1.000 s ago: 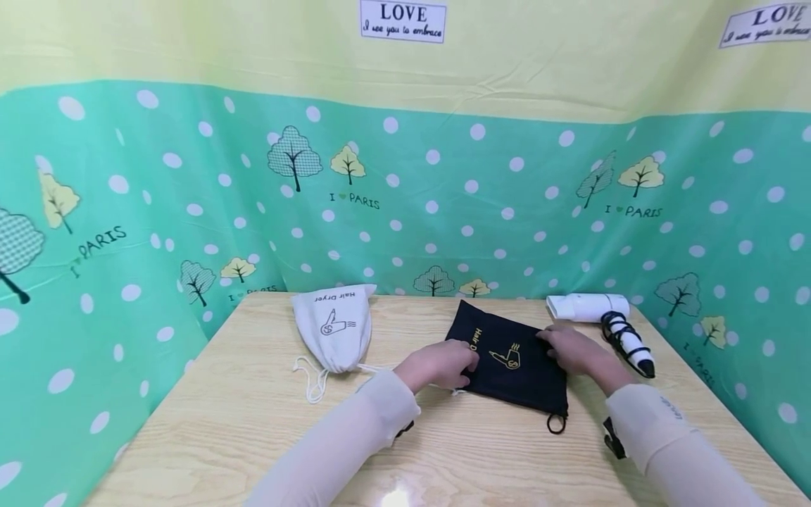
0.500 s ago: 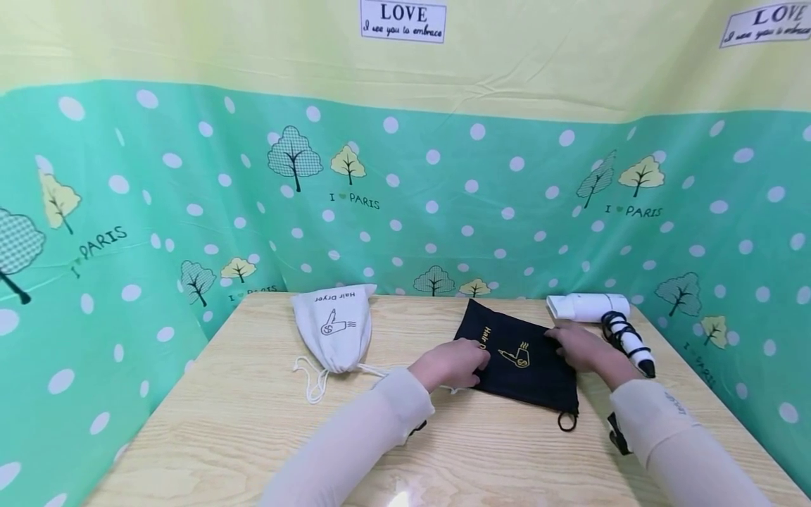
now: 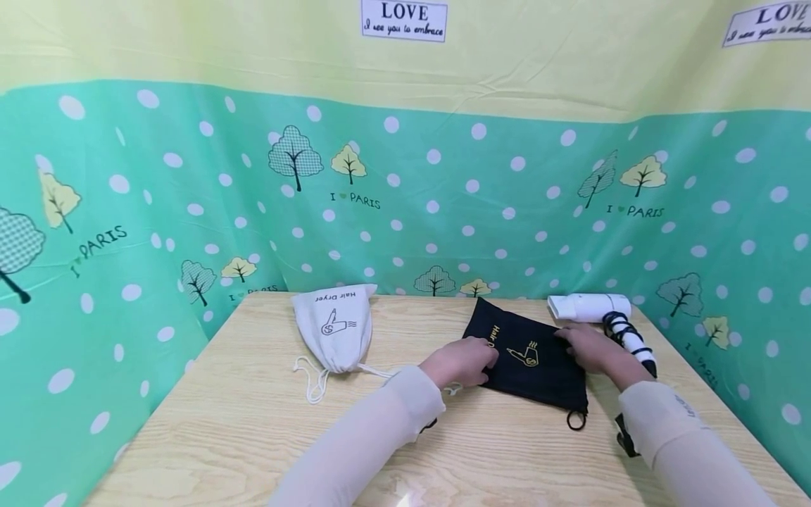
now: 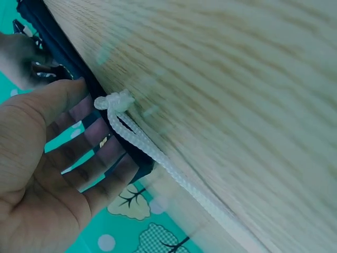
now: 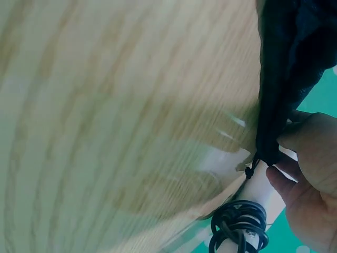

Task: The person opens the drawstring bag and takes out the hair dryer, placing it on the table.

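Note:
A flat black drawstring bag [image 3: 538, 359] with a yellow "Hair Dryer" print lies on the table, its cord loop toward me at the right. My left hand [image 3: 462, 360] rests on its left end, fingers spread over the cloth and thumb at the near edge, as the left wrist view shows; the hand covers part of the lettering. At the right end, my right hand [image 3: 586, 346] pinches the bag's edge; the right wrist view shows the thumb and fingers [image 5: 281, 184] on the gathered cloth. Close to the left hand lies a knotted white cord [image 4: 124, 103].
To the left sits a white drawstring bag [image 3: 332, 327], "Hair Dryer" printed on it, its cord running toward my left hand. A white hair dryer [image 3: 589, 308] with its black cable [image 3: 621, 327] wound round the handle lies behind my right hand. A patterned curtain [image 3: 405, 211] rises behind the table.
Both hands and the black bag have slid a little to the right across the table, toward the hair dryer. The white bag and the hair dryer have stayed put.

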The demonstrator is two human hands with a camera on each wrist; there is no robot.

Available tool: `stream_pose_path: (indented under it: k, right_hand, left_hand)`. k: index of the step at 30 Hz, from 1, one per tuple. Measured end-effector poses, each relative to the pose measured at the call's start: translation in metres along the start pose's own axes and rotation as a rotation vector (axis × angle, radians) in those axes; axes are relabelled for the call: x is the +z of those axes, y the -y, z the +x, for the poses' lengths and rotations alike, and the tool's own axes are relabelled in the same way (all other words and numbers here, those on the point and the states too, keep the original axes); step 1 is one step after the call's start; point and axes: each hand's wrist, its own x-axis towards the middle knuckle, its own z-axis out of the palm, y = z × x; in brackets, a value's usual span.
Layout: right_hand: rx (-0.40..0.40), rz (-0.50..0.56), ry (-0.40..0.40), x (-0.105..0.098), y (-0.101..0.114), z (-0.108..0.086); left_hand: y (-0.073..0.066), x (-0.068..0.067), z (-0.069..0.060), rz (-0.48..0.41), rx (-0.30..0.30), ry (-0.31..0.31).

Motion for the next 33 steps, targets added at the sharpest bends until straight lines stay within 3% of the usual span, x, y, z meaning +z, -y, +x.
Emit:
stream_pose_path:
  k: [13, 18, 25, 33]
  right_hand:
    - [0.041, -0.069, -0.053, 0.005, -0.009, -0.001]
    - [0.011, -0.073, -0.094, 0.007, -0.007, 0.0]
    - [0.032, -0.008, -0.071, 0.011, -0.004, -0.003]
    - [0.042, -0.035, -0.078, 0.014, -0.008, -0.002]
  left_hand:
    - [-0.008, -0.005, 0.011, 0.004, -0.022, 0.001]
    - [-0.009, -0.005, 0.015, 0.017, -0.033, 0.017]
    - [-0.009, -0.001, 0.016, 0.015, -0.034, 0.028]
    - [-0.007, -0.002, 0.019, 0.043, -0.015, 0.018]
